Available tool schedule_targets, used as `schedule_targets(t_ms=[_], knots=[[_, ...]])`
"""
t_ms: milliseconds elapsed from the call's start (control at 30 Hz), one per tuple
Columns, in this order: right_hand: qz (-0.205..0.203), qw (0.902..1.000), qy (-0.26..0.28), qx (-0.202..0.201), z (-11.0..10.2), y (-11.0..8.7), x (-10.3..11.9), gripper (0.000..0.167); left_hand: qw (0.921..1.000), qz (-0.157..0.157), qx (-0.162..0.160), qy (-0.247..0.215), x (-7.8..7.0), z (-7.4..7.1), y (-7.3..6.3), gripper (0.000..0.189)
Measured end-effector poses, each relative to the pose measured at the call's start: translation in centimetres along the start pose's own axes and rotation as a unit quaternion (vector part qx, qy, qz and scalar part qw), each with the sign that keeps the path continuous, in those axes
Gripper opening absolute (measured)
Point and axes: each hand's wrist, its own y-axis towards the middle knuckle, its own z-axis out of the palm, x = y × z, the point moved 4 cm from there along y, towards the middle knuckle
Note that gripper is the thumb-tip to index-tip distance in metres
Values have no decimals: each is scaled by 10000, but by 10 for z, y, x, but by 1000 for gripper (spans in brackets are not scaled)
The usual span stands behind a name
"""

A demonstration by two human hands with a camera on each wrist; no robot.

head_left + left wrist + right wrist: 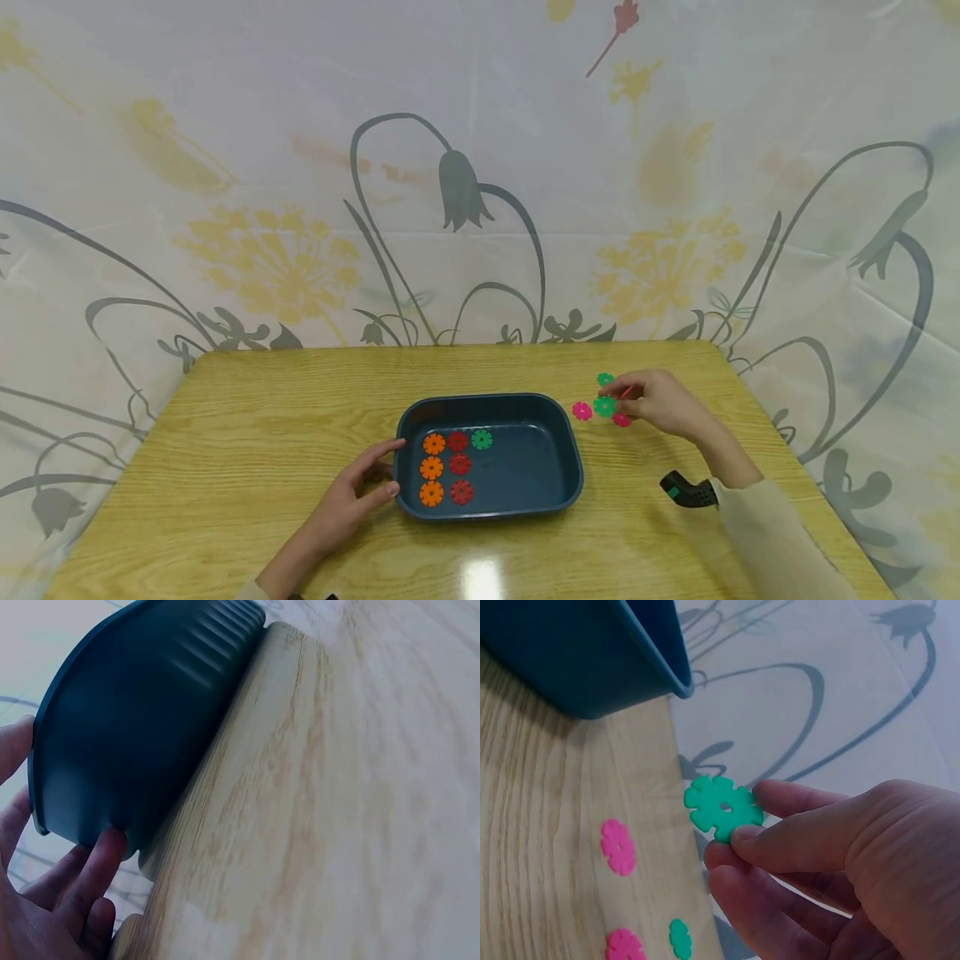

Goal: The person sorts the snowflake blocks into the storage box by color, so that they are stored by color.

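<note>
A dark blue tray stands on the table, with three orange flower discs, three red flower discs and one green flower disc laid in columns toward its left side. My left hand holds the tray's left end; in the left wrist view its fingertips press the outer wall, and another digit meets the rim. To the right of the tray, my right hand pinches another green flower disc between thumb and fingers, its notched edge and centre hole showing.
Near the right hand lie two pink flower discs and a loose green flower disc. A black device shows at the right wrist. Behind the wooden table hangs a flower-patterned cloth.
</note>
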Motion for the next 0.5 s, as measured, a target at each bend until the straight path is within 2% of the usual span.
schedule_targets(t_ms=[500], knots=[[-587, 9974, -250, 344, 13, 14, 35, 22, 9999, -1, 61, 133, -3, 0, 1, 51]])
